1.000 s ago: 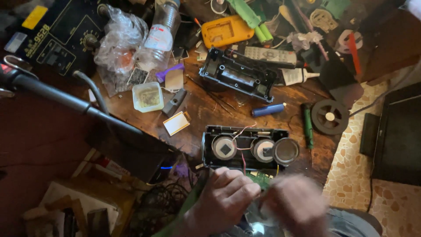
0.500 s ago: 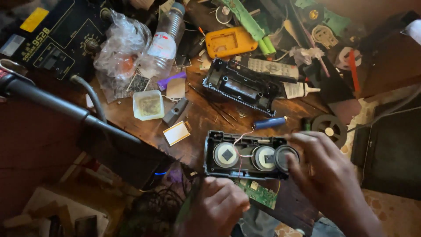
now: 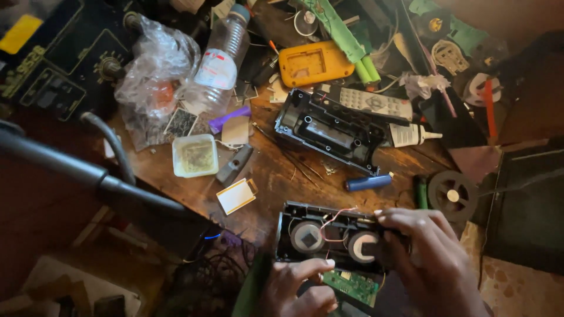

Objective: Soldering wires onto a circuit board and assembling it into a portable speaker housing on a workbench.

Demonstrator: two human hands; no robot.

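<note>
A black speaker housing (image 3: 320,232) with two round grey speaker cones and thin red wires lies at the near edge of the wooden workbench (image 3: 276,176). My right hand (image 3: 429,258) grips its right end, fingers curled over the right cone. My left hand (image 3: 296,285) touches the housing's lower edge with a fingertip, beside a green circuit board (image 3: 352,286) that hangs below it.
Behind the housing lie a black plastic casing (image 3: 329,130), a blue cylinder (image 3: 368,182), a grey remote (image 3: 370,103), a glue tube (image 3: 411,135), an orange casing (image 3: 314,63), a plastic bottle (image 3: 217,61), a small tub (image 3: 195,155) and a dark reel (image 3: 452,195). A grey pipe (image 3: 88,170) crosses the left.
My right hand has closed further over the housing's right end, covering the right cone. My left hand has come up to the housing's lower edge. The view has shifted slightly.
</note>
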